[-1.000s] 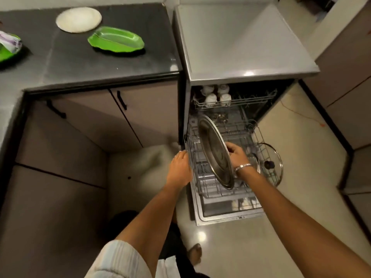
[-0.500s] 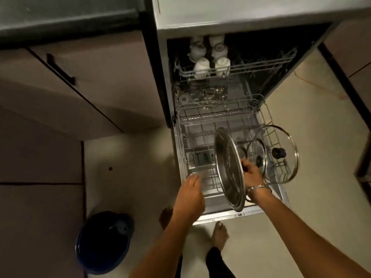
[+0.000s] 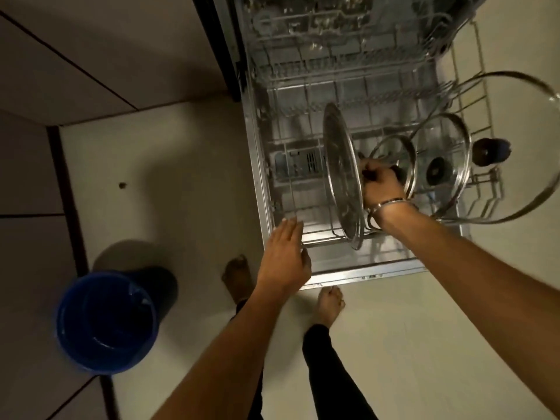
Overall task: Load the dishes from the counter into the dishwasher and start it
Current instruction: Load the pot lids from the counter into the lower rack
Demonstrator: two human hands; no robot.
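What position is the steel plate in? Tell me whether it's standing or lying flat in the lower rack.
Standing on edge. The steel plate sits upright in the lower rack, steadied from behind by the right hand.

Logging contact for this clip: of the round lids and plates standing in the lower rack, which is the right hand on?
The steel plate, leftmost and the only opaque one; the right hand grips its rim. The three glass lids stand further right.
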